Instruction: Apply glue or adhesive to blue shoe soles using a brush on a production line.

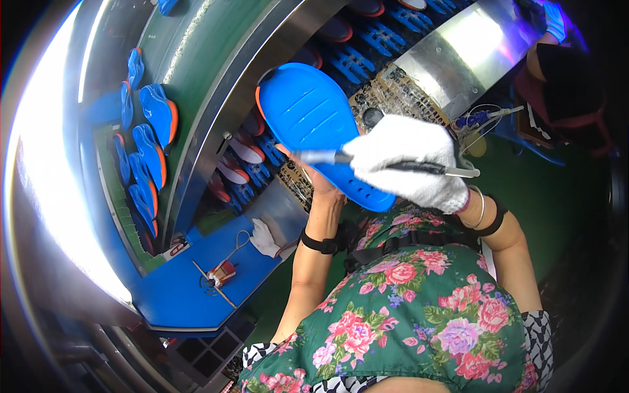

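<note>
My bare left hand [321, 183] supports a blue shoe sole [304, 108] from below, with its fingers mostly hidden behind it. The sole has an orange edge, several shallow grooves on its broad end and small holes near its narrow end. In a white glove, my right hand [409, 160] is closed around a slim, brush-like tool [462, 172]. The tool lies across the sole; its pale front end is blurred, so I cannot tell its exact kind or whether it touches the surface.
Several blue and orange soles [157, 114] rest on a green conveyor belt [196, 65] behind a metal rail [226, 78]. Beyond my hands, blue racks [354, 62] carry more soles. A blue table [177, 295] holds a white glove [264, 238]. Another person [557, 85] is at the upper right.
</note>
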A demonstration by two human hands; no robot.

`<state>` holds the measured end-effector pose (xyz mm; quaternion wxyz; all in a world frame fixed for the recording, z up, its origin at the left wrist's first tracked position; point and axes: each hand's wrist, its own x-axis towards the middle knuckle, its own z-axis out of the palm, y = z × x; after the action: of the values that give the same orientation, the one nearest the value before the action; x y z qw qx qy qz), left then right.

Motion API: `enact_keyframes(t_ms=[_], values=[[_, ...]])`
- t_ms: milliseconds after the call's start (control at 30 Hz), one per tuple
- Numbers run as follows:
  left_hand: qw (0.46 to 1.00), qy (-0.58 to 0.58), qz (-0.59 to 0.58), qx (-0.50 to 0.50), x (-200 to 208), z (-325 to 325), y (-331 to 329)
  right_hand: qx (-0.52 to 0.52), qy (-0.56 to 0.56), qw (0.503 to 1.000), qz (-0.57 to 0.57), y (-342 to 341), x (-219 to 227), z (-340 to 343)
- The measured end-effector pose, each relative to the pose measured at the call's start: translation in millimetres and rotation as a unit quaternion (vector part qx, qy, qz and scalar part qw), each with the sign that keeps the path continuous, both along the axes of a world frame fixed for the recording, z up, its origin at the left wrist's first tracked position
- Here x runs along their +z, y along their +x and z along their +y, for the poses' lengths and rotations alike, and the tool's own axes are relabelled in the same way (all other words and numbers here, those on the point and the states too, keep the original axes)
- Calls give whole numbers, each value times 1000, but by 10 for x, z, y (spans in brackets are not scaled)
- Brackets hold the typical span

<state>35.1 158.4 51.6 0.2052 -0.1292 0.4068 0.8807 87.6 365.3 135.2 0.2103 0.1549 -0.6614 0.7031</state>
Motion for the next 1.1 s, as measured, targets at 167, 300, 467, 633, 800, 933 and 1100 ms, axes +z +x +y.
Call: enact_keyframes(t_ms=[167, 300, 467, 633, 800, 933, 1100], values=[[997, -44, 45, -33, 164, 138, -158, -61, 179, 976, 112, 72, -5, -47], [971, 138, 113, -160, 315, 289, -200, 45, -27, 998, -25, 119, -53, -33], [972, 156, 94, -150, 279, 263, -260, -55, 164, 982, 79, 168, -23, -9], [940, 247, 127, -199, 71, 183, -382, 36, -54, 996, -55, 219, -36, -39], [954, 235, 134, -130, 181, 311, -331, -70, 154, 983, 69, 293, -51, -9], [923, 318, 147, -162, 113, 331, -401, -9, 61, 998, 2, 321, -47, -12], [934, 312, 103, -143, 229, 360, -340, -97, 148, 983, 35, 383, -78, 102]])
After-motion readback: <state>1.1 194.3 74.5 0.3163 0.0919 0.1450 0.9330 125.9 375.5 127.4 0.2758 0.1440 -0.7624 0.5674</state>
